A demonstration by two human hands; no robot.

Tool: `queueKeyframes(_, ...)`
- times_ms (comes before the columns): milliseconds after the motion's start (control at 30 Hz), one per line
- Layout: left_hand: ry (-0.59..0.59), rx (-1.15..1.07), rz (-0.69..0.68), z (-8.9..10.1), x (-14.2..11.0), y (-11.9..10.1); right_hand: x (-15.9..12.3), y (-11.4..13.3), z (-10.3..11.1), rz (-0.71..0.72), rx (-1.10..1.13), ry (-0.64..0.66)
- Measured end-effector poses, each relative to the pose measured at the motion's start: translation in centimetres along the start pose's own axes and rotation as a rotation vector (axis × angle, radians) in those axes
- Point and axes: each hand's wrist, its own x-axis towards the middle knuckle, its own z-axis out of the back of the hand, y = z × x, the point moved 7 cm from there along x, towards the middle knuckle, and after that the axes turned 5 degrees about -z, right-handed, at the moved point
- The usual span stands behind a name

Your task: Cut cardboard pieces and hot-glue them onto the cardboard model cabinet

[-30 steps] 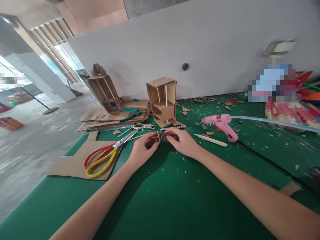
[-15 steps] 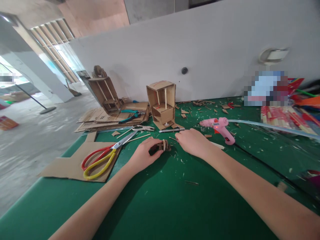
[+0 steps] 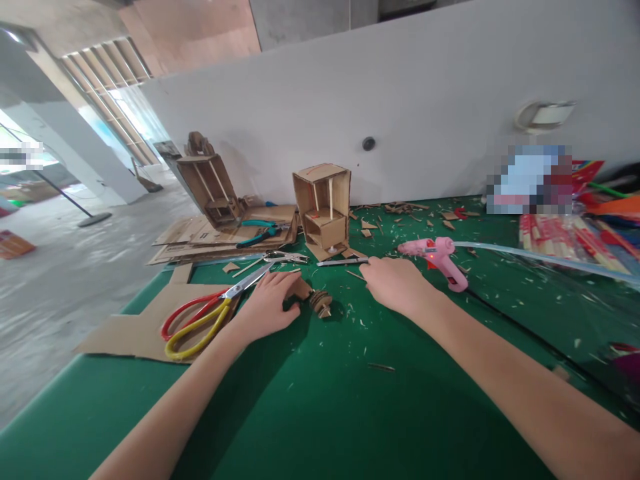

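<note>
My left hand (image 3: 270, 300) rests low over the table, its thumb spread away from its fingers. Right beside those fingers lies a small cardboard piece with a stack of round discs (image 3: 321, 303), pointing toward me; I cannot tell whether they still touch. My right hand (image 3: 393, 283) is closed on a thin, pointed stick (image 3: 355, 274), whose tip sticks out to the left; most of it is hidden. Just beyond the right fingertips lies a slim craft knife (image 3: 343, 262). Large scissors with red and yellow handles (image 3: 220, 313) lie left of my left hand, on a cardboard sheet (image 3: 125, 333).
An open cardboard box frame (image 3: 325, 207) stands ahead, a second frame (image 3: 210, 187) behind left on stacked cardboard. Teal pliers (image 3: 263, 230) and small metal scissors (image 3: 287, 257) lie nearby. A pink glue gun (image 3: 435, 253) with its cable sits at right. Scraps dot the green table (image 3: 320, 413).
My left hand has shifted left, its fingers loosening from the disc piece, which has turned and tipped toward me. My right hand has moved slightly right with the thin stick.
</note>
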Motion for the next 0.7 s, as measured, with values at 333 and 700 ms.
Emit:
queueKeyframes(333, 0.08, -0.023, 0.009, 0.6, 0.1, 0.7, -0.4, 0.1, 0.2, -0.011, -0.012, 0.145)
queueKeyframes(700, 0.11, 0.114, -0.033, 2.1, 4.7, -3.2, -2.0, -0.7, 2.4, -0.037, -0.033, 0.304)
